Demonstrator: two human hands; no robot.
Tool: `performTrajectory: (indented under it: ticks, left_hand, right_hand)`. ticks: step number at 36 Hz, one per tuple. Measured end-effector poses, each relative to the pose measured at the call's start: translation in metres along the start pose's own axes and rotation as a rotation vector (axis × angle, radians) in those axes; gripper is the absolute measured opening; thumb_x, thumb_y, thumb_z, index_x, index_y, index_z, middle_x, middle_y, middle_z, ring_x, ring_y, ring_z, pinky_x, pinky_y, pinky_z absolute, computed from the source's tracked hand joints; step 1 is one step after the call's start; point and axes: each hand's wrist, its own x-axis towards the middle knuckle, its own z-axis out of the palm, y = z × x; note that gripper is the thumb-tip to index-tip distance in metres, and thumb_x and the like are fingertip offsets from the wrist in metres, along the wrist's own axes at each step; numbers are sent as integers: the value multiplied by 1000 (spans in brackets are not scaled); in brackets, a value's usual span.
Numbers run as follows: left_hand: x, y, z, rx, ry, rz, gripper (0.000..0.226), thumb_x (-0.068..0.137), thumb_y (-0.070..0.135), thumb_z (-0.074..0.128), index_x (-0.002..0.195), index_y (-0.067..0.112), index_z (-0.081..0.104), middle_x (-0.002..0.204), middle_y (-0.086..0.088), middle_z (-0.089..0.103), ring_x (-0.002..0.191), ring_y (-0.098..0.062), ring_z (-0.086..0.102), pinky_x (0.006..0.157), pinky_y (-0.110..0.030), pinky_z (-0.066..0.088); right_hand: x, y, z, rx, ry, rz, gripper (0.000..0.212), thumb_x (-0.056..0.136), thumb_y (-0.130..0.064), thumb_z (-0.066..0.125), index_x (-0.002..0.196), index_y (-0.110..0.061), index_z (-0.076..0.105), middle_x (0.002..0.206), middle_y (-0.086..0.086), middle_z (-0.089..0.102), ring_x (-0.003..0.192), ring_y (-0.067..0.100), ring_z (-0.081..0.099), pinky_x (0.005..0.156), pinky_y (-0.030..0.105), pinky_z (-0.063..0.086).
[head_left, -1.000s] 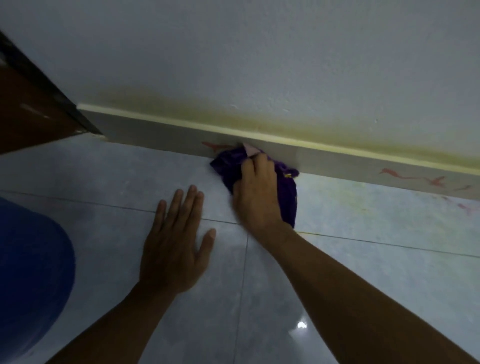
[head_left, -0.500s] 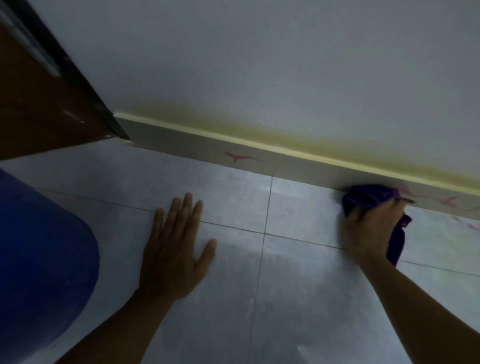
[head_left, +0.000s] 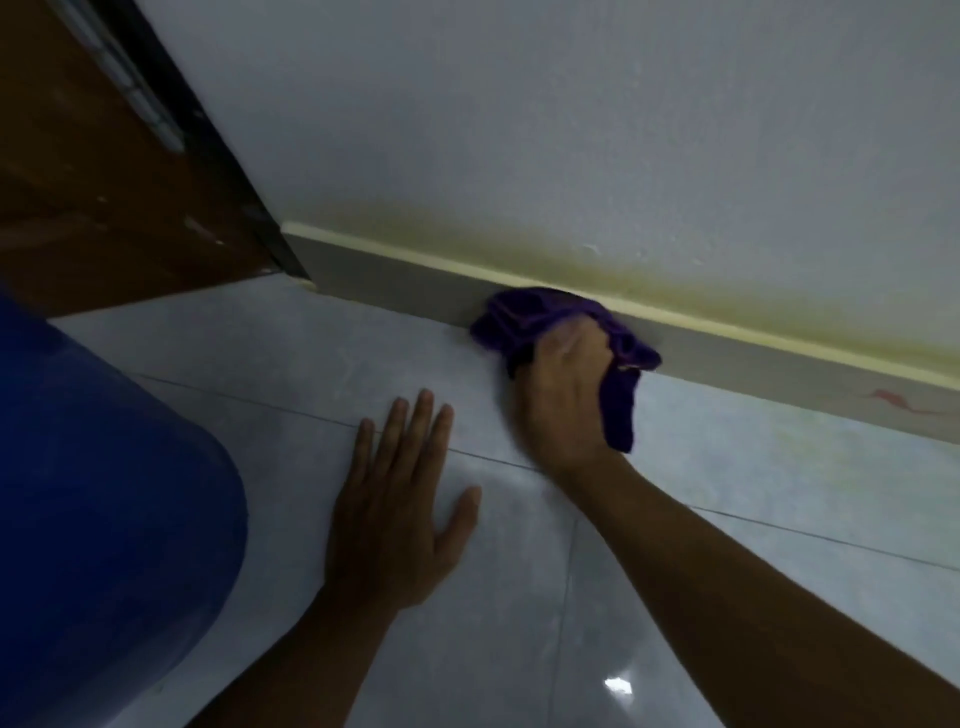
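Observation:
My right hand (head_left: 566, 395) grips a bunched purple cloth (head_left: 540, 317) and holds it against the grey skirting board (head_left: 395, 283) at the foot of the white wall. A tail of the cloth hangs down to the floor on the right of my wrist. My left hand (head_left: 400, 499) lies flat on the pale floor tile (head_left: 291, 364), fingers straight and slightly spread, a little left of and nearer than the right hand. A red mark (head_left: 891, 400) shows on the skirting board far to the right of the cloth.
A brown wooden door (head_left: 88, 208) with a dark frame stands at the upper left, where the skirting board ends. A large blue rounded object (head_left: 104, 509) fills the lower left. Yellowish staining (head_left: 545, 260) runs along the wall above the skirting.
My right hand has swept the cloth leftward along the skirting board, away from the red mark on the right. My left hand has stayed flat on the tile.

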Motion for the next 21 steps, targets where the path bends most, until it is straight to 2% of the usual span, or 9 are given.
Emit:
performTrajectory:
  ticks: [1, 3, 5, 9, 12, 13, 15, 18, 21]
  left_hand:
    - [0, 0, 1, 1, 3, 0, 81, 101, 64, 32, 167, 19, 19, 176, -5, 10, 163, -23, 7, 132, -50, 12]
    - [0, -1, 1, -1, 9, 1, 81, 101, 64, 32, 166, 18, 21, 176, -5, 13, 163, -23, 9, 132, -50, 12]
    - [0, -2, 1, 4, 2, 2, 81, 101, 65, 29, 166, 18, 21, 176, -5, 13, 163, -24, 10, 132, -49, 11]
    - [0, -2, -1, 2, -24, 8, 81, 102, 66, 20, 167, 19, 16, 177, -4, 8, 163, -22, 6, 132, -48, 8]
    - [-1, -3, -1, -28, -17, 8, 80, 102, 66, 22, 167, 19, 15, 177, -3, 7, 164, -22, 4, 132, -47, 7]
    - [-1, -2, -1, -32, -16, 11, 80, 103, 65, 22, 167, 19, 15, 177, -3, 7, 164, -21, 3, 132, -48, 7]
    - [-1, -2, -1, -33, -14, 6, 80, 103, 66, 22, 167, 19, 15, 177, -3, 7, 164, -22, 3, 132, -49, 9]
    - [0, -1, 0, -47, -15, 3, 81, 102, 66, 21, 167, 19, 17, 176, -3, 8, 164, -22, 4, 132, -51, 11]
    - [0, 0, 1, -57, 0, 8, 80, 103, 64, 26, 167, 18, 18, 176, -4, 9, 164, -23, 4, 132, -52, 11]
  right_hand:
    - [9, -12, 1, 14, 4, -50, 39, 81, -1, 53, 119, 0, 42, 112, 23, 52, 96, 35, 48, 84, 43, 49]
    - [20, -29, 1, -66, -13, -110, 31, 83, -7, 44, 113, -10, 45, 108, 9, 40, 90, 23, 36, 73, 35, 37]
    - [23, -32, 2, -154, -20, -159, 32, 83, -12, 41, 114, -12, 51, 109, 8, 45, 91, 23, 37, 73, 35, 35]
    - [10, -4, -6, -266, -154, -239, 33, 78, -11, 61, 112, -13, 60, 109, 9, 55, 91, 26, 37, 68, 37, 31]
    - [-6, 29, -25, -260, -177, -67, 24, 74, -8, 70, 95, -10, 59, 100, 14, 53, 84, 29, 37, 66, 35, 21]
    - [-13, 40, -35, -279, -207, 38, 19, 74, -7, 70, 90, -8, 59, 98, 16, 53, 83, 31, 41, 67, 36, 22]
    - [-26, 67, -55, -368, -273, 307, 10, 78, -7, 65, 86, -2, 61, 98, 21, 54, 83, 37, 50, 69, 40, 35]
    - [-39, 105, -79, -402, -225, 626, 20, 83, -5, 55, 94, 10, 59, 105, 33, 53, 91, 47, 53, 76, 51, 43]
    - [-42, 113, -80, -300, -172, 700, 29, 82, -8, 46, 95, 14, 59, 108, 36, 52, 93, 51, 51, 77, 56, 43]
